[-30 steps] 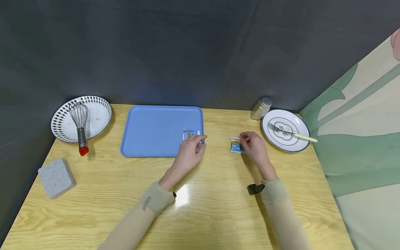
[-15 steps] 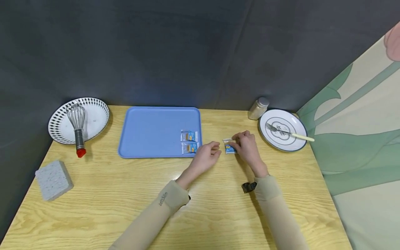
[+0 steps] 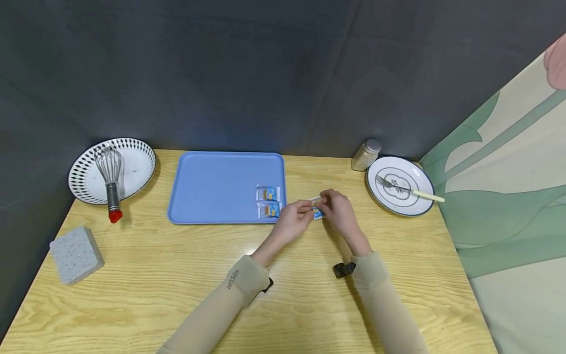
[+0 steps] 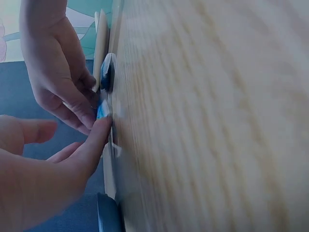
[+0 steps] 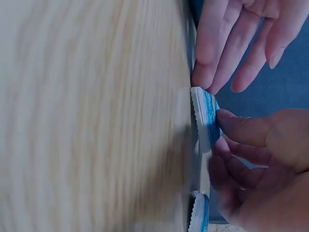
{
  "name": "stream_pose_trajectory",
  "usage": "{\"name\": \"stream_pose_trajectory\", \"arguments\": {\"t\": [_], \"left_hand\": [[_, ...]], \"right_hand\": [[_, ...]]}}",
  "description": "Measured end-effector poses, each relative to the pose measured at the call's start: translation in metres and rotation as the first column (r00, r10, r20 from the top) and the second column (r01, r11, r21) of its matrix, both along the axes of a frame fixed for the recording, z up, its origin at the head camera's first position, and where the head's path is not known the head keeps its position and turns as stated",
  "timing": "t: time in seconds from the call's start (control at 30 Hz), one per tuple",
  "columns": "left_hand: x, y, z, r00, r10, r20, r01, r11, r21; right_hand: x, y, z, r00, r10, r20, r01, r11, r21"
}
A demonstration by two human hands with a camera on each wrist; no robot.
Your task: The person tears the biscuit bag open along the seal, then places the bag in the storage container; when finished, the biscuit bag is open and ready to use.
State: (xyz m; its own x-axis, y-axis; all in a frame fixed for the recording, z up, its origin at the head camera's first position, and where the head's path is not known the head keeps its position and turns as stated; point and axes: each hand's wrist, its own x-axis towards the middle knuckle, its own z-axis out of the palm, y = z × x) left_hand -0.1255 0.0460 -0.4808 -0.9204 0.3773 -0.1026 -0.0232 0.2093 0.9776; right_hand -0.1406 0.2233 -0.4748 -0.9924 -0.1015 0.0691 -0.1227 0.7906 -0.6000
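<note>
We see the right hand [image 5: 273,154] pinching a blue packet [image 5: 208,118]; the left hand [image 5: 234,41] is at its edge; another packet [image 5: 199,212] lies near.

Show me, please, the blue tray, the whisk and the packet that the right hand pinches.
Blue tray [image 3: 221,187]: head view, bare middle.
Whisk [image 3: 112,195]: head view, dark handle.
Pinched packet [image 5: 209,117]: right wrist view, blue face.

Right hand [image 3: 339,211] masks part of the packet [image 3: 317,213] — far too small there to read! At six o'clock in the right wrist view, another packet [image 5: 198,215] gets sliced off — tabletop [image 5: 87,116] blurry at nine.
</note>
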Motion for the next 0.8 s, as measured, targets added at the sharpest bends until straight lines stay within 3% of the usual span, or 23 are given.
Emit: {"name": "stream_pose_trajectory", "arguments": {"t": [0.23,0.43,0.53,0.8], "left_hand": [[0.002,-0.008,0.000,0.999,0.054,-0.003,-0.053,0.991,0.122],[0.002,-0.019,0.003,0.991,0.134,0.002,-0.132,0.970,0.203],[0.000,-0.026,0.005,0.986,0.163,0.046,-0.169,0.950,0.261],[-0.005,-0.048,0.002,0.966,0.124,0.226,-0.200,0.913,0.356]], "right_hand": [[0.008,-0.006,0.005,0.999,-0.020,-0.030,0.013,0.975,-0.223],[0.019,-0.014,0.014,0.995,-0.095,-0.027,0.075,0.906,-0.416],[0.025,-0.021,0.019,0.995,-0.087,-0.040,0.059,0.885,-0.463],[0.040,-0.042,0.021,1.000,0.012,-0.020,-0.021,0.865,-0.501]]}}
